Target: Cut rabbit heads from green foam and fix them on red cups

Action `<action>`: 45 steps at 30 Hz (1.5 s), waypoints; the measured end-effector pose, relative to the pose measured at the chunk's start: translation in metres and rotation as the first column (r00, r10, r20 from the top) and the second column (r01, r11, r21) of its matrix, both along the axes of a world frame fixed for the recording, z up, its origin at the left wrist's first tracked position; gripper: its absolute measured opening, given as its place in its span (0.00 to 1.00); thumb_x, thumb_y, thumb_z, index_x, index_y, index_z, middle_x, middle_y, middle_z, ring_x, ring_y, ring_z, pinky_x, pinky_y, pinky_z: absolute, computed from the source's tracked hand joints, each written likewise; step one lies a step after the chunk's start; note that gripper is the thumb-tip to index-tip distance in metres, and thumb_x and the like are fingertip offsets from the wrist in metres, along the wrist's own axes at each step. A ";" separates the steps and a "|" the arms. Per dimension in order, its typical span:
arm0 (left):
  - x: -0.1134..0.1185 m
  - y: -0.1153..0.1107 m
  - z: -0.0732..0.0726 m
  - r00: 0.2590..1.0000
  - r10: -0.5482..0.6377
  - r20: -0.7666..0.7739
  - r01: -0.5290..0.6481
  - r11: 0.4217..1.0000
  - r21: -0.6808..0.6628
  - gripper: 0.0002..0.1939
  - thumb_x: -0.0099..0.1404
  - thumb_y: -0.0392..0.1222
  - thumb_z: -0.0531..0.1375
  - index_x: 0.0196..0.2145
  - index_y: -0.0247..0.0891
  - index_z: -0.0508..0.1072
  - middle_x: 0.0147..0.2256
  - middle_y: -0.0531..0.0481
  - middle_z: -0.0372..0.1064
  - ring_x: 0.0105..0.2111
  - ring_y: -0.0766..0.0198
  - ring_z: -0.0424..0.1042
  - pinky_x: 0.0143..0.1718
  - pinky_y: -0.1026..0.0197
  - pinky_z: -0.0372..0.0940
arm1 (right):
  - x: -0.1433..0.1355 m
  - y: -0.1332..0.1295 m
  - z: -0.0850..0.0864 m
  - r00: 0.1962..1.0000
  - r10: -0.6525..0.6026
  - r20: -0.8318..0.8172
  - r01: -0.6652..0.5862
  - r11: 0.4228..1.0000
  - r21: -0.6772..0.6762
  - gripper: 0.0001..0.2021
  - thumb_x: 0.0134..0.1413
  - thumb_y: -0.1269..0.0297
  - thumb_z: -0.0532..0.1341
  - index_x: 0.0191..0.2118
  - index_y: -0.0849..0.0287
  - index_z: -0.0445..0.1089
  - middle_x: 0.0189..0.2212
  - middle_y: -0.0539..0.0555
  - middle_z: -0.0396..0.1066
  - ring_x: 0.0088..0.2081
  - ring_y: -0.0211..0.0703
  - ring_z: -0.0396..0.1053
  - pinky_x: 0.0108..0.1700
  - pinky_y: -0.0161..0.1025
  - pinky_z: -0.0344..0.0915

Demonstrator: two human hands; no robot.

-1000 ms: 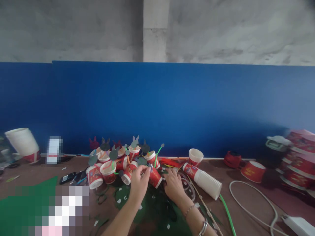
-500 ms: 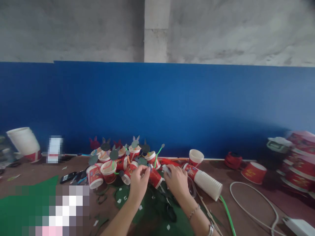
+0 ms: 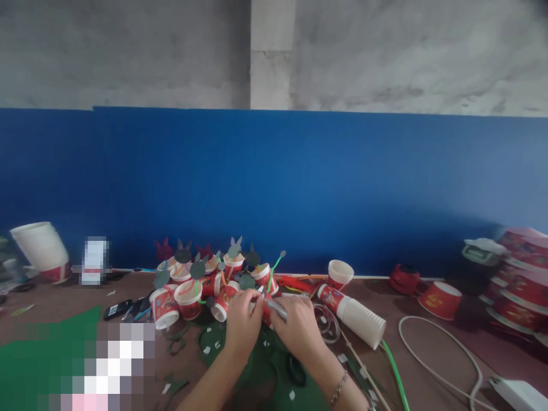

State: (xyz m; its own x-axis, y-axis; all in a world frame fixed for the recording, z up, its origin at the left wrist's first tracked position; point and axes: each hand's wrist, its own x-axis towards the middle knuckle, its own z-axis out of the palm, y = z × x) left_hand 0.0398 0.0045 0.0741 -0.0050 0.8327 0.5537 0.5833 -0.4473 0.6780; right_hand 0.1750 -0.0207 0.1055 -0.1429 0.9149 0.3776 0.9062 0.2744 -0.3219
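My left hand point(image 3: 245, 319) is closed, thumb and forefinger pinching a small dark piece point(image 3: 262, 293) too small to make out well. Close beside it, my right hand point(image 3: 295, 322) wraps round a whitish-grey tube point(image 3: 276, 308), its tip pointing at the left fingertips. A red paper cup point(image 3: 266, 315) lies behind and between the hands, mostly hidden. Left of them stand and lie several red paper cups point(image 3: 188, 299) with green and orange strips and grey rabbit-eared cutouts point(image 3: 235, 249). Below, black-handled scissors point(image 3: 296, 371) lie partly under my right forearm on dark green sheet point(image 3: 257, 377).
Right of my hands lie a stack of paper cups point(image 3: 362, 319), a clear coil point(image 3: 327, 325), a thin stick point(image 3: 366, 374) and a white cable point(image 3: 445, 328). A charger point(image 3: 518, 394) sits at the right. The blue wall point(image 3: 274, 188) bounds the table behind.
My right hand has moved left and slightly down, bringing the tube up to my left fingertips. My left hand stays almost in place, still pinching the small piece.
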 end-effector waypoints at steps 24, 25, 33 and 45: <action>0.005 0.010 -0.013 0.991 -0.134 -0.016 0.133 0.990 -0.054 0.12 0.64 0.41 0.50 0.26 0.39 0.68 0.28 0.47 0.67 0.32 0.58 0.67 0.36 0.58 0.62 | 0.017 0.027 -0.017 0.833 0.094 -0.546 -0.190 0.974 -0.122 0.09 0.48 0.67 0.55 0.33 0.60 0.73 0.32 0.54 0.76 0.37 0.45 0.72 0.40 0.36 0.63; 0.006 0.010 -0.013 0.990 -0.142 -0.026 0.140 0.988 -0.057 0.11 0.63 0.40 0.50 0.25 0.39 0.68 0.28 0.48 0.67 0.32 0.58 0.67 0.36 0.57 0.62 | 0.015 0.027 -0.017 0.812 0.102 -0.574 -0.204 0.972 -0.115 0.08 0.47 0.67 0.56 0.31 0.60 0.72 0.30 0.53 0.75 0.35 0.44 0.71 0.38 0.36 0.64; 0.000 0.016 -0.025 0.993 -0.060 0.103 0.071 0.991 -0.114 0.16 0.61 0.41 0.54 0.47 0.36 0.67 0.47 0.39 0.68 0.47 0.52 0.68 0.46 0.51 0.63 | 0.022 0.033 -0.029 0.845 -0.020 -0.534 -0.046 0.993 -0.110 0.06 0.47 0.65 0.55 0.27 0.59 0.67 0.26 0.53 0.72 0.30 0.44 0.69 0.34 0.36 0.62; 0.002 0.004 -0.009 0.996 -0.093 -0.005 0.091 0.979 -0.183 0.12 0.65 0.43 0.49 0.32 0.40 0.70 0.30 0.48 0.72 0.33 0.57 0.72 0.35 0.60 0.61 | 0.034 0.043 -0.033 0.598 -0.072 -0.798 -0.040 0.992 -0.119 0.07 0.43 0.61 0.59 0.23 0.60 0.65 0.18 0.47 0.65 0.22 0.38 0.64 0.25 0.33 0.58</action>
